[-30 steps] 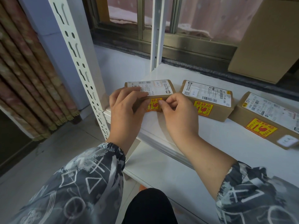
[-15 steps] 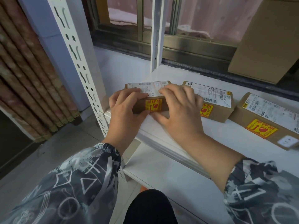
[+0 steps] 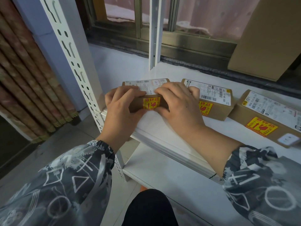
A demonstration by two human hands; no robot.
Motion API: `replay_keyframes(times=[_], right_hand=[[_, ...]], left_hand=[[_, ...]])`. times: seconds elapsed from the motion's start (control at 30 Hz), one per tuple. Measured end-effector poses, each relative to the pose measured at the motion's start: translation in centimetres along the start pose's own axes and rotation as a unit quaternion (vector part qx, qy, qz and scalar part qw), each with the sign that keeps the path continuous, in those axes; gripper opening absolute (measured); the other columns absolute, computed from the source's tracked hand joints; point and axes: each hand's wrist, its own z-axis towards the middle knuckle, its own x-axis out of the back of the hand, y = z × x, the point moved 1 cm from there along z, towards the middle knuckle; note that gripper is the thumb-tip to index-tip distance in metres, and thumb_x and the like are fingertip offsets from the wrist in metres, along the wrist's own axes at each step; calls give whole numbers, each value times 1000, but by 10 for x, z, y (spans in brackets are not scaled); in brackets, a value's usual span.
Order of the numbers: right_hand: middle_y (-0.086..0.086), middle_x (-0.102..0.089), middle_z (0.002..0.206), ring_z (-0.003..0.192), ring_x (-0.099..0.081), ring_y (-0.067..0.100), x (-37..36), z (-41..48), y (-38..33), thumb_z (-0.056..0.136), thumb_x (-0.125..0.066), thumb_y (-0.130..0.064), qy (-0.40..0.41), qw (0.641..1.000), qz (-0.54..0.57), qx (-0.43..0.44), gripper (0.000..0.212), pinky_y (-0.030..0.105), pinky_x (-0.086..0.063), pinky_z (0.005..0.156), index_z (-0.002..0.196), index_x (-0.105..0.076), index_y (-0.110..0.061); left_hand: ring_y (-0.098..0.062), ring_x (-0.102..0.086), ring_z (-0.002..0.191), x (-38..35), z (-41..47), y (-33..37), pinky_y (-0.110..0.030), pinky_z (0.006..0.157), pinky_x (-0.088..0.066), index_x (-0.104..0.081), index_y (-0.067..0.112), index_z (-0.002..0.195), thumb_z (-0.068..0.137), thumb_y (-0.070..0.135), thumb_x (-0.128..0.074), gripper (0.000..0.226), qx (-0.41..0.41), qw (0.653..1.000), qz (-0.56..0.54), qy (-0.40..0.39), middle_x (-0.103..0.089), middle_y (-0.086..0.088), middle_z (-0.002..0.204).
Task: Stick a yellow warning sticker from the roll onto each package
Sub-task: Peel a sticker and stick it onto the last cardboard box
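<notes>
Three packages sit in a row on the white shelf (image 3: pixel 171 128), landmark = the slotted upright post (image 3: pixel 76 66). Just right of the post's foot your left hand (image 3: pixel 120 115) clasps the leftmost package (image 3: pixel 146 95), fingers curled over its top edge, thumb tucked under the front face. The yellow warning sticker (image 3: pixel 151 103) now lies flat on that front face between your two hands; a second ago your fingertips were still pinching and smoothing it down, so that box looks done. Next along from the post, your right hand (image 3: pixel 180 108) has moved off the sticker and spread over the box's right end, fingers loosely bent on the top label, thumb at the lower front edge, gripping the box rather than the sticker. Further from the post the middle package (image 3: pixel 216 101) and the far package (image 3: pixel 268 118) each already show a yellow sticker. Roll not in view. Judgement: all visible boxes labelled, you're only squaring up or shifting the last one
</notes>
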Motion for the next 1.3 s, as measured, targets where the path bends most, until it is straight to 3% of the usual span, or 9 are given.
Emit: replay_keyframes(times=[0.13,0.3,0.43,0.57,0.9,1.13,1.3], right_hand=[[-11,-65,121,115,-59,19,-1,-1,3,76,-85,-36,0,1000,18,-3,46,33,-20,86,118,-67,-28],[-11,-66,123,117,-59,17,0,-4,8,76,-86,-27,5,1000,29,-2,47,30,-17,86,120,-68,-27],[-11,-68,122,116,-62,17,2,-7,11,87,-77,-36,26,999,34,17,34,34,-21,88,119,-71,-25],[-14,-72,112,106,-66,14,-1,-3,6,98,-64,-46,59,997,48,-9,24,40,-27,86,108,-76,-28],[-15,-73,109,103,-66,14,-4,-2,11,98,-67,-31,72,995,61,-16,11,40,-23,83,103,-77,-32],[-14,-75,108,101,-68,16,-4,-3,10,96,-69,-23,86,995,56,-14,14,41,-24,82,103,-79,-30],[-14,-75,109,103,-67,16,-4,-4,11,96,-69,-23,90,995,50,-6,15,41,-24,82,105,-79,-30]], left_hand=[[-29,-41,128,1,-1,1,-29,105,-30,-72,28,120,82,25,-86,40,-9,1000,-3,2,-54,18,129],[-22,-38,127,1,-2,0,-29,106,-29,-73,27,121,83,22,-85,40,-4,1000,-6,1,-57,16,132],[-12,-36,129,1,-3,3,-15,108,-24,-74,32,118,90,35,-78,28,25,998,-54,14,-57,22,131],[-11,-40,127,-4,-2,8,-14,107,-27,-78,33,109,95,39,-72,16,59,994,-81,52,-64,19,123],[-6,-37,122,-7,-3,7,-4,106,-21,-80,29,111,95,32,-72,17,44,994,-75,72,-64,20,121],[-19,-44,127,-7,-5,7,-9,110,-22,-79,26,113,99,27,-69,18,22,996,-59,67,-65,15,126],[-28,-43,133,-9,-7,6,-31,115,-31,-79,24,115,101,25,-67,19,13,996,-26,79,-63,6,139]])
